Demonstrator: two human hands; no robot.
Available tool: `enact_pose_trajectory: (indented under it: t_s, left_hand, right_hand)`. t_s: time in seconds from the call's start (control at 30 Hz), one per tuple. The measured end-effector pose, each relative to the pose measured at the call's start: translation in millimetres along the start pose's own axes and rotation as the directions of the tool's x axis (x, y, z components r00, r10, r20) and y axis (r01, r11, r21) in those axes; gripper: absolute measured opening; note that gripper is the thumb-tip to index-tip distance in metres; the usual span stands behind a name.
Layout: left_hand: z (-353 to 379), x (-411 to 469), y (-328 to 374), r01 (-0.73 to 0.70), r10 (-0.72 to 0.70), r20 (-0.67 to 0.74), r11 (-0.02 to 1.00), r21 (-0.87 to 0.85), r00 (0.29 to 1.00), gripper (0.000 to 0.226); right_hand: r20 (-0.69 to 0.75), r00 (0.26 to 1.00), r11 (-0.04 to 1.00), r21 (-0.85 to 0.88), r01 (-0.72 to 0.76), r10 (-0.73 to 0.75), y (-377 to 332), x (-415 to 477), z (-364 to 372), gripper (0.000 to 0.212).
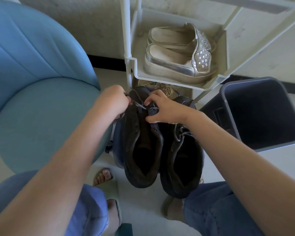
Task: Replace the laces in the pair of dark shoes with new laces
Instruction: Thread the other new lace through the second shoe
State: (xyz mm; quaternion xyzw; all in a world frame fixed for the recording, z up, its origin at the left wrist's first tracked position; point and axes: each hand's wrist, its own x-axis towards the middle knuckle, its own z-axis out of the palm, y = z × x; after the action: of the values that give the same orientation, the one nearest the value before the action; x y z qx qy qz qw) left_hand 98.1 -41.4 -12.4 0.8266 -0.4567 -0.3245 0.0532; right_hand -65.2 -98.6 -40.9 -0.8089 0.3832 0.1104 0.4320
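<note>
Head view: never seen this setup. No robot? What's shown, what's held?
No robot: a person wears one camera on the head, looking down at their bare hands. The left hand pinches a lace running to the dark shoe with mostly empty eyelets; the right hand grips that shoe's eyelet flap. The second dark shoe beside it is laced. Around: a blue seat, a grey bin, a rack shelf holding silver shoes.
</note>
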Motion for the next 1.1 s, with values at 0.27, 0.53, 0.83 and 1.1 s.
enact_pose_trajectory:
  t_s: [0.27, 0.53, 0.83, 1.1]
  left_hand:
    - [1, -4, -1, 0.020, -0.019, -0.016, 0.999, 0.048, 1.000, 0.024]
    - [-21, -13, 15, -0.291, 0.074, -0.356, 0.741, -0.606, 0.931, 0.023]
    - [-15, -17, 19, -0.197, 0.232, 0.012, 0.850, -0.488, 0.973, 0.015]
    - [-10, -11, 22, -0.083, 0.122, 0.055, 0.884, -0.459, 0.991, 0.021]
  right_hand:
    - [0.007, 1.000, 1.000, -0.014, -0.024, 0.024, -3, 0, -1, 0.048]
    - [-0.120, 0.992, 0.949, 0.315, 0.000, 0.040, -24, -2, -14, 0.032]
    - [-0.134, 0.991, 0.038, 0.990, 0.135, -0.028, -38, -2, -31, 0.040]
    - [-0.215, 0.972, 0.154, 0.968, 0.200, 0.091, -40, -13, -55, 0.028]
